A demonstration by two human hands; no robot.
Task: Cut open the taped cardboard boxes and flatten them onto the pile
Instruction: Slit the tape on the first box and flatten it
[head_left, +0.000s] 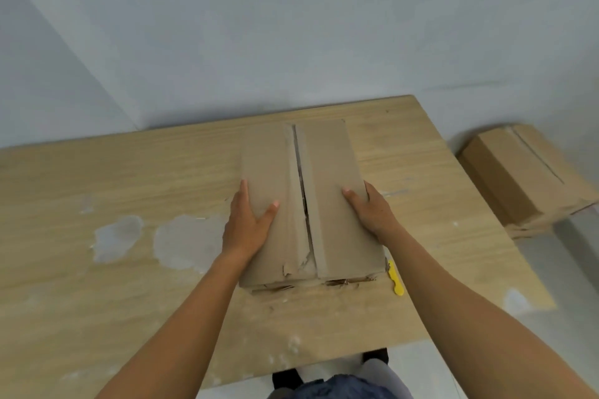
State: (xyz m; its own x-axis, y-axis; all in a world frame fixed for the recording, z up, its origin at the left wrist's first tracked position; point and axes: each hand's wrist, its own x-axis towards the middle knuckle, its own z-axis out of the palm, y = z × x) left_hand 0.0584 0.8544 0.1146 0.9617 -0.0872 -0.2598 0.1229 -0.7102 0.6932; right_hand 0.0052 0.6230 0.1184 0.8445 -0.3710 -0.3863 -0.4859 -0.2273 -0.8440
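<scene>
A brown cardboard box [327, 172] stands on the wooden table [129, 178], its two top flaps parted along a centre slit with torn edges at the near end. My left hand [246, 223] grips the box's left side, thumb lying on the top flap. My right hand [369, 210] grips the right side the same way, thumb on top and fingers down the side. A yellow cutter [396, 278] lies on the table just right of the box's near corner. Another box [525, 172] sits on flattened cardboard [531, 225] on the floor at the right.
The table top has worn pale patches [181, 243] on its left half. A grey wall runs behind the table's far edge. The table's right edge drops to the floor beside the pile. My legs show below the near edge.
</scene>
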